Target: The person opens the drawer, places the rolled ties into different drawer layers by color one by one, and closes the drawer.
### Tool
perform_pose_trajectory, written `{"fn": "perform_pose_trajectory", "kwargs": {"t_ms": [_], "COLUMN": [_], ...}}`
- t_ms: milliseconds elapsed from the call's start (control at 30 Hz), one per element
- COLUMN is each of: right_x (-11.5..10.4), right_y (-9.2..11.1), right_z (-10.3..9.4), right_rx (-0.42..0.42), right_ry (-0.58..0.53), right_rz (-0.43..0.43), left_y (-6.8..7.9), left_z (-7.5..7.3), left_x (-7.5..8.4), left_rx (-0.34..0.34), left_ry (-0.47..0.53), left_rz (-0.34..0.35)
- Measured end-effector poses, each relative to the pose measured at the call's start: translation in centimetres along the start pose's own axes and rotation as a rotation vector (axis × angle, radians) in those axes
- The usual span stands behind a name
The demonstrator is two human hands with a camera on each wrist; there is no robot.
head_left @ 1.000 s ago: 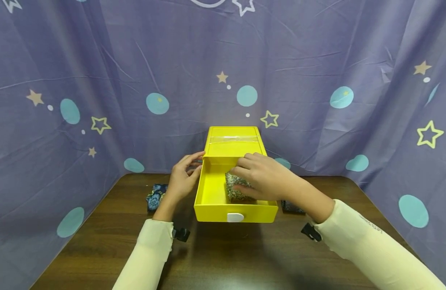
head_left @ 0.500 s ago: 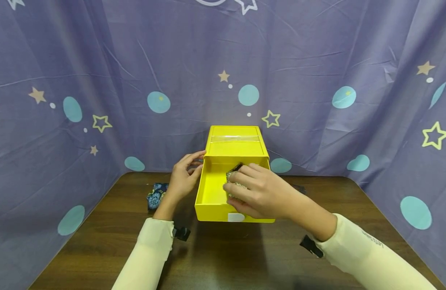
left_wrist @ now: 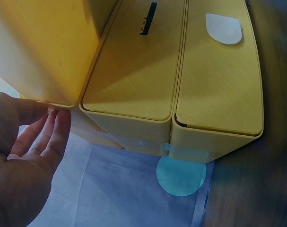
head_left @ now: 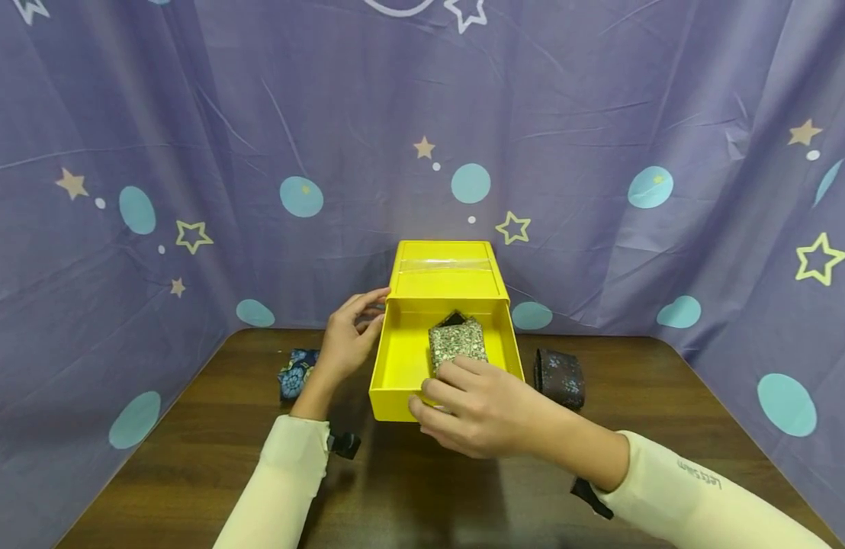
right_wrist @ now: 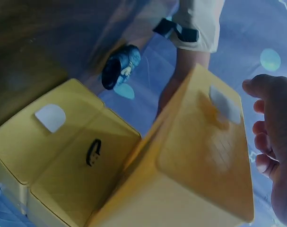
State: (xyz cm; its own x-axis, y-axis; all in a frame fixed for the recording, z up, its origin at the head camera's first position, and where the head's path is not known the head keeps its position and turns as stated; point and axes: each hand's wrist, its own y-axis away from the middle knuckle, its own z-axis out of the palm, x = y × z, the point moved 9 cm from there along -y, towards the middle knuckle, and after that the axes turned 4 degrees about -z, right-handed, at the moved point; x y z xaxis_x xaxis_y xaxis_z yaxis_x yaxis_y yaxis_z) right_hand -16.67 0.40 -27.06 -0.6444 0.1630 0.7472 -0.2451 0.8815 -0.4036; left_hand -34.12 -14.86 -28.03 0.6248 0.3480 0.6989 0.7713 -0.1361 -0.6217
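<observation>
The top drawer [head_left: 403,358] of a yellow drawer unit [head_left: 450,282] is pulled out. In it lies a speckled grey-green, folded-looking piece [head_left: 458,341], with a dark thing [head_left: 453,319] behind it. My left hand [head_left: 347,335] touches the unit's left side near the drawer, its fingers extended, as the left wrist view also shows. At the drawer's front my right hand [head_left: 473,408] hovers with loosely bent fingers. The right wrist view shows a gap between that hand and the drawer's white handle [right_wrist: 224,105], and nothing in its grasp.
A blue floral cloth bundle [head_left: 297,374] lies on the wooden table [head_left: 422,488] left of the unit. A dark floral bundle [head_left: 560,379] sits to its right. Two lower drawers [left_wrist: 134,61] are closed. A purple curtain [head_left: 567,114] hangs behind.
My right hand has let go of the speckled piece and moved out of the drawer towards its front. That piece now lies in the drawer. The left hand has stayed in place.
</observation>
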Motion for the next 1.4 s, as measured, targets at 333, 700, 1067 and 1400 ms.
{"fn": "perform_pose_trajectory", "kwargs": {"t_ms": [333, 700, 1067, 1400], "right_x": [-2.2, -3.3, -3.3, -3.2], "right_y": [1.1, 2.2, 2.4, 2.2], "right_z": [0.9, 1.3, 1.4, 1.1], "right_rx": [0.02, -0.003, -0.014, 0.0], "right_ry": [0.077, 0.141, 0.167, 0.165], "right_rz": [-0.034, 0.016, 0.06, 0.037], "left_y": [0.1, 0.0, 0.1, 0.2], "left_z": [0.0, 0.1, -0.1, 0.1], "left_x": [0.0, -0.2, -0.2, 0.0], "left_rx": [-0.002, -0.003, -0.002, 0.002], "left_ry": [0.018, 0.016, 0.008, 0.002], "left_rz": [0.003, -0.015, -0.012, -0.005]}}
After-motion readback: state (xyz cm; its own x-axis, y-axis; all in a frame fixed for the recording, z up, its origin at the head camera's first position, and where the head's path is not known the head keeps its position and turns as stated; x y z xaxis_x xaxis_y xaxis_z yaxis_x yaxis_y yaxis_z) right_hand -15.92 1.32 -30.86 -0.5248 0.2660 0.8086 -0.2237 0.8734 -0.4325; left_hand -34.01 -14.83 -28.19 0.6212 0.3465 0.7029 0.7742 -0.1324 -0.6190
